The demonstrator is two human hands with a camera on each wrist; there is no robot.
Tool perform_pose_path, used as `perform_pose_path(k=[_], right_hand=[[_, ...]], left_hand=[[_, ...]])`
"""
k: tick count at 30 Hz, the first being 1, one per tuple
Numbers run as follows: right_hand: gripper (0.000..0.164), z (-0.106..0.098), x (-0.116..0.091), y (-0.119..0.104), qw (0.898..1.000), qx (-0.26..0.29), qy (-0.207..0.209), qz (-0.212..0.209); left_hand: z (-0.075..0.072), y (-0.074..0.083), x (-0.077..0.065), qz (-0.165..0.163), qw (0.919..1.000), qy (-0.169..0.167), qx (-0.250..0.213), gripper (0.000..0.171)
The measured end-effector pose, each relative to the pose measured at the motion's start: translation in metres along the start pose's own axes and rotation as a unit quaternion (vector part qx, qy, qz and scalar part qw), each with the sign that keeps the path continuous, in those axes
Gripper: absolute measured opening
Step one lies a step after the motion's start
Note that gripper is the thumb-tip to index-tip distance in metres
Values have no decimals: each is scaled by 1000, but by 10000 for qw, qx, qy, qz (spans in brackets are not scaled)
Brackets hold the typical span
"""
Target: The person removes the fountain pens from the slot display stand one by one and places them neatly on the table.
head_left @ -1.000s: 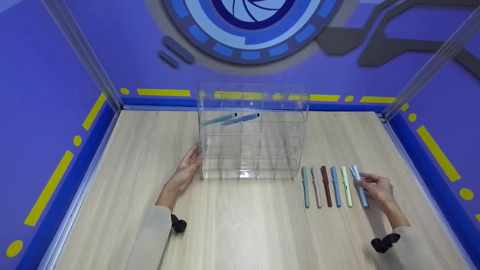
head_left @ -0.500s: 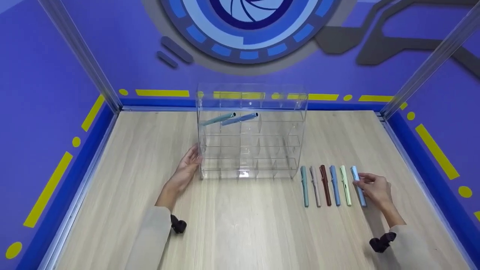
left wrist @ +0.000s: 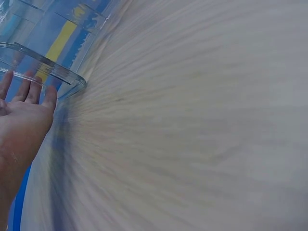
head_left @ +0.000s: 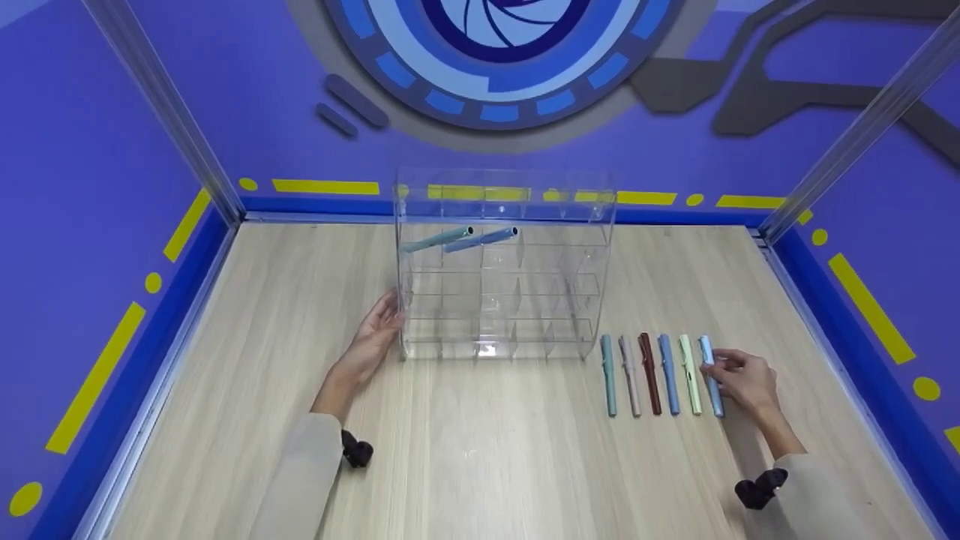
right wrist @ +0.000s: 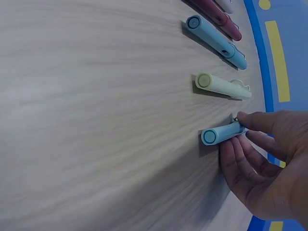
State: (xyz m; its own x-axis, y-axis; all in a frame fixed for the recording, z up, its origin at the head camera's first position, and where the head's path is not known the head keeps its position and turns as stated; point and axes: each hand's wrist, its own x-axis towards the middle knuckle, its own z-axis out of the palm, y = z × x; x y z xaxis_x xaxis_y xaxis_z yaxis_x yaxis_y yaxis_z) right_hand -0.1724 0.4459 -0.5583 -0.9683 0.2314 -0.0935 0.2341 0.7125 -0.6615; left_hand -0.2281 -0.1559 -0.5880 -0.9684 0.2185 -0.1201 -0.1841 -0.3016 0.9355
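Light-blue pen [right wrist: 223, 133], pinched by your right hand [head_left: 750, 381]: likely light, slick; hold mid-barrel. Left hand [head_left: 367, 349], unclenched, touches rack [head_left: 499, 295].

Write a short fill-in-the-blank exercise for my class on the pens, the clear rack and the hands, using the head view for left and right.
1. The number of pens inside the clear rack is ____.
2. The dark red pen lies third from the ____ in the row beside the rack.
3. The right hand pinches the light blue pen at the row's ____ end.
4. Counting that pinched pen, the row has ____ pens.

Missing words: two; left; right; six.
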Motion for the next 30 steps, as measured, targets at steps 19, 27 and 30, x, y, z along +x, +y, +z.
perform_pose_path(k=[19,27,30], right_hand=[[52,-30,11,-45,9926,1132,-36,-445],[45,-22,13,-87,9794,1704,-470,-975],[44,-19,11,-101,9726,1820,-742,-1241]], left_hand=[[-2,2,0,95,9998,-131,125,65],[-1,-1,0,98,9998,-68,140,65],[-1,-1,0,97,9999,-53,106,66]])
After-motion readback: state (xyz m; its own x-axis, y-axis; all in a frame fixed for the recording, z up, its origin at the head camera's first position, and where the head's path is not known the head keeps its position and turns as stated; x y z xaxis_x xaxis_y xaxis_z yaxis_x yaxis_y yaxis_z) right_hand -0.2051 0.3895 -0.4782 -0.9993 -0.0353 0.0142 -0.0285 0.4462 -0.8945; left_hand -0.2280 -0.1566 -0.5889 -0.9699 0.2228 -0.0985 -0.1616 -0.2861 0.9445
